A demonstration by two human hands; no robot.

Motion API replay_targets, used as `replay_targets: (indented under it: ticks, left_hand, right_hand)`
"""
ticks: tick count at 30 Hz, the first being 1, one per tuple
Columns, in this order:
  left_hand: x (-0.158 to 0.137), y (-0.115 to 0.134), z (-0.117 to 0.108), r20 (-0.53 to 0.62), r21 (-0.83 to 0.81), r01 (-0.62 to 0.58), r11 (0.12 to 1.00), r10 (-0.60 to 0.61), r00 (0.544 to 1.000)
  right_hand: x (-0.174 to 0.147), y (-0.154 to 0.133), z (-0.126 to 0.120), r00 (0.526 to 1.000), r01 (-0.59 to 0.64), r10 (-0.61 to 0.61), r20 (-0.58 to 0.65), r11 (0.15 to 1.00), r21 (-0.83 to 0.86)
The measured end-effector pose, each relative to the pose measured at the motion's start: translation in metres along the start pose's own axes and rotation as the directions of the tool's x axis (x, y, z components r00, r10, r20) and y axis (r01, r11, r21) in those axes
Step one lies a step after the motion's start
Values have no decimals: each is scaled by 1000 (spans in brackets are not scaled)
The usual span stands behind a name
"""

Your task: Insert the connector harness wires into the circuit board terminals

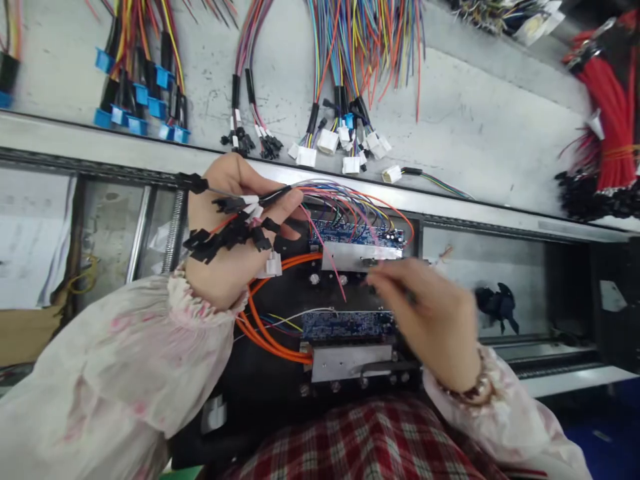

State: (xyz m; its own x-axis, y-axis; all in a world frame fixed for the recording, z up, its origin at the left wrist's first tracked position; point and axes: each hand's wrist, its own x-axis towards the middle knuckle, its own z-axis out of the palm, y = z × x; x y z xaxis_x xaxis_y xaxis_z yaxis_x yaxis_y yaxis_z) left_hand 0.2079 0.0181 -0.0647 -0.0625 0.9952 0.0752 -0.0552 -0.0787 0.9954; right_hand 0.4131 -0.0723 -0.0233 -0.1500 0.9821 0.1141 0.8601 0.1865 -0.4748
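My left hand (pixel 235 263) is closed around a wire harness. Black and white connectors (pixel 220 241) hang over the palm. From the fingers, the harness's coloured wires (pixel 357 193) arch right to the upper blue circuit board (pixel 330 233), which has a silver metal plate (pixel 343 257) along its near side. A loose pink wire (pixel 331 263) droops below the thumb across this plate. Blurred by motion, my right hand (pixel 425 310) is over the plate's right end, thumb and forefinger pinched together. What they hold, if anything, is too smeared to name.
A lower circuit board (pixel 345 325) has its own metal plate (pixel 350 363). Thick orange cables (pixel 260 333) loop at the left. Behind a metal rail lie harnesses with blue connectors (pixel 137 123) and white connectors (pixel 306 155). A red wire bundle (pixel 615 133) lies at the right.
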Motion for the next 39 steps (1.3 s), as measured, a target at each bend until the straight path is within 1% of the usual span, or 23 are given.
replay_targets:
  ticks: [1,2,3,4,7,9,12,16,19,23,26,32,34,37,38,39]
  left_hand:
    - [0,0,0,5,6,-3,1000,3,1000]
    - [0,1,1,7,14,-5,1000,5,1000]
    - [0,1,1,12,21,-4,1000,4,1000]
    - [-1,2,1,14,26,-5,1000,5,1000]
    - [-2,4,0,19,46,-11,999,10,1000]
    - [-3,5,0,28,52,-17,998,16,999]
    - [-4,6,0,42,44,-15,999,13,999]
    - [-3,4,1,27,-14,23,1000,-23,999]
    - [-3,4,1,20,-38,23,999,-22,1000]
    - [-3,5,0,30,10,6,1000,-7,1000]
    - [-3,6,0,33,59,-14,998,12,999]
    - [-2,6,1,35,59,-40,997,38,999]
    - [-2,7,2,27,53,-54,997,52,998]
    - [-3,8,1,37,57,-32,998,30,999]
    - [-3,8,1,52,58,-21,998,18,998]
    - [-3,8,1,64,57,-9,998,5,998]
  right_hand:
    - [6,6,-4,994,-3,-3,-109,999,-53]
    - [13,12,-7,982,-11,-10,-187,994,-112]
    - [18,20,-7,973,-22,-16,-228,986,-164]
    - [23,27,-6,971,-30,-17,-238,980,-196]
    - [27,42,3,977,-45,-2,-214,975,-217]
    - [25,46,9,975,-61,8,-223,970,-234]
    - [22,46,10,975,-59,8,-220,972,-227]
    - [23,45,7,978,-66,26,-209,980,-188]
    - [23,47,7,978,-70,29,-207,979,-192]
    - [23,46,8,977,-65,25,-212,981,-185]
    - [23,45,7,977,-67,22,-211,975,-211]
    - [24,47,7,981,-63,21,-192,973,-220]
    - [24,46,6,984,-68,30,-174,973,-220]
    - [24,33,2,978,-79,32,-207,971,-226]
    - [25,26,2,981,-60,16,-193,972,-226]
    - [26,19,2,989,-22,-11,-150,975,-223]
